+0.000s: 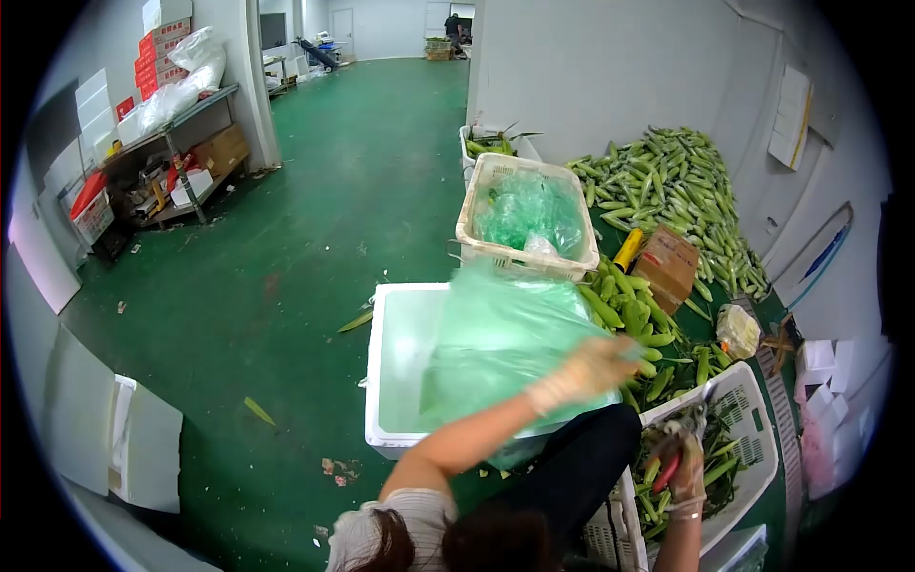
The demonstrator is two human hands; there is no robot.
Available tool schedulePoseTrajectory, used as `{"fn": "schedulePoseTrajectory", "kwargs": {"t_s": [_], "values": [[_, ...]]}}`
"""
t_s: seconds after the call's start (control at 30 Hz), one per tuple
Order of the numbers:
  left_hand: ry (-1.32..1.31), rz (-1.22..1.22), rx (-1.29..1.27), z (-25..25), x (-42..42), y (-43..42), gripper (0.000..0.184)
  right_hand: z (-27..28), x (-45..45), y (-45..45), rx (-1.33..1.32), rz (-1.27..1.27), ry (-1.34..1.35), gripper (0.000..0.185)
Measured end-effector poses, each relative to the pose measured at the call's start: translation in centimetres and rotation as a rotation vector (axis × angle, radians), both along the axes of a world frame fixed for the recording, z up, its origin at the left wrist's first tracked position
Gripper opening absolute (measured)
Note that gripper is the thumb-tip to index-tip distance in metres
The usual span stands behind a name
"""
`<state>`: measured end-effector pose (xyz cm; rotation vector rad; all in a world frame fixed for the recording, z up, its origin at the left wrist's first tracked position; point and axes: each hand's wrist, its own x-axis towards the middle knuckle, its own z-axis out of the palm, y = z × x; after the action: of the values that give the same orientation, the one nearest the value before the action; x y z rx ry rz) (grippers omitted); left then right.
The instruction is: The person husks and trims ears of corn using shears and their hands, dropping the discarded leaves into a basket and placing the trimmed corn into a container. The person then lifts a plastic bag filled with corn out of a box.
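My left hand (593,370), in a pale glove, is stretched over the right side of a green plastic bag (500,334). Motion smears its fingers, so I cannot tell whether it grips the bag. Under the bag is a white foam box (405,357), its left part uncovered. My right hand (686,477), also gloved, is closed on red-handled shears (669,470), whose blades are blurred. These are over a white plastic crate (753,419) of green husks and trimmings. Ears of corn (634,307) lie in a heap just past my left hand.
A crate (469,214) with green plastic bags stands behind the foam box. Beyond it, a big pile of corn (677,191) lies against the wall, near a cardboard box (665,267). A shelf (181,133) stands at left; a person (453,30) is far back.
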<state>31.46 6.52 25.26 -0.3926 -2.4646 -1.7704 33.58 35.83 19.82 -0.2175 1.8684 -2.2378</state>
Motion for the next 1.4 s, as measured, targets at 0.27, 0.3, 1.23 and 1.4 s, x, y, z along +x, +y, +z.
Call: {"fn": "schedulePoseTrajectory", "kwargs": {"t_s": [0.27, 0.3, 1.23, 1.4], "values": [[0.247, -0.766, -0.241, 3.9, 5.8, 7.3, 0.032, 2.6, -0.5, -6.2, 0.026, 0.132, 0.124, 0.043], [0.327, -0.740, -0.196, 2.4, 5.9, 6.4, 0.031, 2.5, -0.4, -6.6, 0.041, 0.124, 0.145, 0.042], [-0.116, 0.388, -1.044, -27.1, 21.0, -29.3, 0.044, 5.1, 3.6, 0.9, 0.169, -0.230, 0.078, 0.034], [-0.389, -0.232, -0.594, -16.9, 16.6, -21.1, 0.042, 2.6, 2.9, 0.1, 0.153, -0.057, -0.109, 0.037]]}}
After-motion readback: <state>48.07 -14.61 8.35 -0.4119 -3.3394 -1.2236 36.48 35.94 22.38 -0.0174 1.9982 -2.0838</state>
